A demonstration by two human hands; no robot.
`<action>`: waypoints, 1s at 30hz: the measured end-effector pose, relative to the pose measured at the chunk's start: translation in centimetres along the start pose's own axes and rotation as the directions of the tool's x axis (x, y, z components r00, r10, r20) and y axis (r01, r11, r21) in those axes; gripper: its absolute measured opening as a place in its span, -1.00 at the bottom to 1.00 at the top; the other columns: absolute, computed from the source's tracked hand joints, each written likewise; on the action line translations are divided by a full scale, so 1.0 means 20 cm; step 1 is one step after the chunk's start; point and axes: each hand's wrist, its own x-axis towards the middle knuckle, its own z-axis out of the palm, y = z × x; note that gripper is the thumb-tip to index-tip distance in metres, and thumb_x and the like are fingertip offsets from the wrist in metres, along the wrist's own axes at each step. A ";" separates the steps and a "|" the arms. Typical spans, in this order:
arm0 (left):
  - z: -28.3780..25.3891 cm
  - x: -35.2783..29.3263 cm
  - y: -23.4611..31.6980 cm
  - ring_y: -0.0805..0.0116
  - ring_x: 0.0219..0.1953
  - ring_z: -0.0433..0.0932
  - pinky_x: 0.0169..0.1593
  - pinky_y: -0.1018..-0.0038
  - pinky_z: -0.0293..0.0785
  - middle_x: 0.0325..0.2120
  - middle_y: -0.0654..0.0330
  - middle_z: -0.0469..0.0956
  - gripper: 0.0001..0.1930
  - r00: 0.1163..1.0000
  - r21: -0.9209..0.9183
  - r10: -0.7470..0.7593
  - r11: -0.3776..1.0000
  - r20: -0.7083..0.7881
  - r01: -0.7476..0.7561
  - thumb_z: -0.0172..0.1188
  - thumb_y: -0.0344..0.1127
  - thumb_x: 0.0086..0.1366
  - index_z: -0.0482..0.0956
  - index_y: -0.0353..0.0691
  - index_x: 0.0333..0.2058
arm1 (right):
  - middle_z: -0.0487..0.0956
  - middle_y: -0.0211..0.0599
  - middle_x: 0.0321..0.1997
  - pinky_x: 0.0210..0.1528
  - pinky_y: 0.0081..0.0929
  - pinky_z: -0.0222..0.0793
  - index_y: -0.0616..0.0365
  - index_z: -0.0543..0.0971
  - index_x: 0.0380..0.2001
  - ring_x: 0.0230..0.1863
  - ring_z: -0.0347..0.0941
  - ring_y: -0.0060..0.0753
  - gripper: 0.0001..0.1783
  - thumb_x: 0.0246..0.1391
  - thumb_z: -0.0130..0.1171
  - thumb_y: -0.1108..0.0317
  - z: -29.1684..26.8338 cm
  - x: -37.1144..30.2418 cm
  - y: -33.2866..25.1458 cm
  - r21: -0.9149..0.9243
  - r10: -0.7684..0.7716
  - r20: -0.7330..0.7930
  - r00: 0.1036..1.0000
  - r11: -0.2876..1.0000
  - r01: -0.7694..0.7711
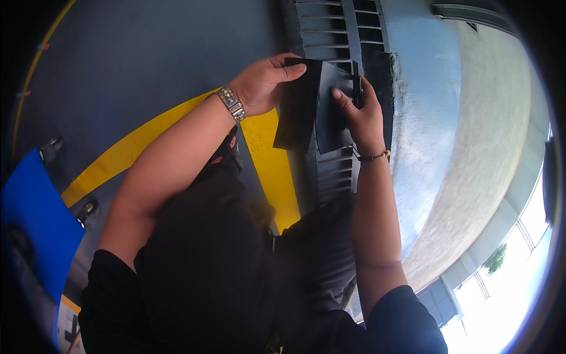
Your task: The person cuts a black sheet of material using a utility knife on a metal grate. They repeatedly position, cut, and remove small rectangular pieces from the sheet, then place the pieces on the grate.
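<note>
My left hand (264,84) is closed on the upper left edge of a black flat panel (296,109), its thumb lying across the front face. Adjoining this panel on the right is a glossier dark panel (331,115); I cannot tell whether the two are joined or only overlap. My right hand (364,118) grips the glossy one at its right side, thumb on the face and fingers behind the edge. Both panels are held up in front of me, tilted, above the floor. A metal watch is on my left wrist, and a dark beaded bracelet on my right.
Below the panels runs a slotted metal floor grate (323,25). A wide yellow stripe (272,171) crosses the dark grey floor under my arms. On the left stands a blue panel on casters (44,218). Pale concrete (489,118) stretches off to the right, toward bright daylight.
</note>
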 end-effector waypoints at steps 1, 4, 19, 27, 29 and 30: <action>0.01 -0.01 0.00 0.32 -0.10 0.65 0.04 0.31 0.56 -0.17 0.22 0.68 -0.85 1.000 -0.034 -0.003 0.999 0.023 0.003 0.19 -0.37 0.37 0.64 -0.08 -0.11 | 0.58 0.13 0.04 0.14 -0.30 0.41 0.34 0.36 0.24 0.09 0.54 -0.05 0.01 -0.11 0.47 -0.16 0.00 -0.01 -0.03 0.061 0.030 0.024 0.999 0.998 -0.032; 0.03 -0.03 -0.01 0.30 -0.08 0.65 0.04 0.26 0.57 -0.17 0.23 0.68 -0.84 0.998 -0.064 0.012 0.998 0.060 -0.008 0.19 -0.38 0.36 0.64 -0.06 -0.12 | 0.58 0.12 0.04 0.14 -0.33 0.40 0.38 0.35 0.23 0.10 0.53 -0.10 -0.01 -0.08 0.46 -0.13 0.00 -0.03 -0.10 0.184 0.086 0.096 0.992 0.978 -0.103; -0.17 0.09 -0.22 0.35 -0.03 0.58 0.01 0.39 0.51 -0.02 0.11 0.57 -0.50 0.840 0.666 0.218 0.716 -0.497 0.208 0.36 -0.05 0.24 0.42 -0.16 0.03 | 0.55 0.19 -0.03 0.12 -0.10 0.38 0.24 0.29 0.31 0.02 0.50 0.22 -0.28 0.14 0.20 0.20 0.12 0.06 0.26 -0.283 -0.041 -0.437 0.899 0.955 -0.094; -0.14 0.07 -0.19 0.45 -0.15 0.53 -0.01 0.42 0.43 -0.21 0.29 0.60 -0.64 0.897 0.672 0.302 0.741 -0.324 -0.007 0.27 -0.09 0.32 0.50 -0.14 -0.03 | 0.45 -0.30 -0.33 -0.68 -0.46 0.29 0.16 0.28 0.11 -0.72 0.30 -0.49 -0.57 0.24 0.14 0.37 0.32 -0.09 0.12 0.695 0.605 -0.260 0.752 0.658 -0.289; -0.18 0.14 -0.18 0.47 -0.16 0.54 -0.02 0.42 0.43 -0.21 0.29 0.62 -0.71 0.848 0.847 0.438 0.531 -0.300 0.026 0.25 -0.20 0.34 0.52 -0.19 -0.05 | 0.45 -0.27 -0.30 -0.69 -0.44 0.30 0.16 0.31 0.02 -0.73 0.31 -0.48 -0.67 0.27 0.12 0.33 0.38 -0.16 0.12 0.665 0.632 -0.156 0.759 0.635 -0.392; -0.20 0.17 -0.14 0.42 -0.19 0.55 -0.04 0.40 0.44 -0.18 0.22 0.64 -0.75 0.830 0.931 0.490 0.353 -0.266 0.089 0.23 -0.29 0.33 0.53 -0.27 -0.09 | 0.46 -0.26 -0.30 -0.69 -0.43 0.30 0.17 0.32 -0.02 -0.73 0.31 -0.48 -0.69 0.29 0.09 0.27 0.41 -0.21 0.12 0.644 0.617 -0.120 0.778 0.645 -0.412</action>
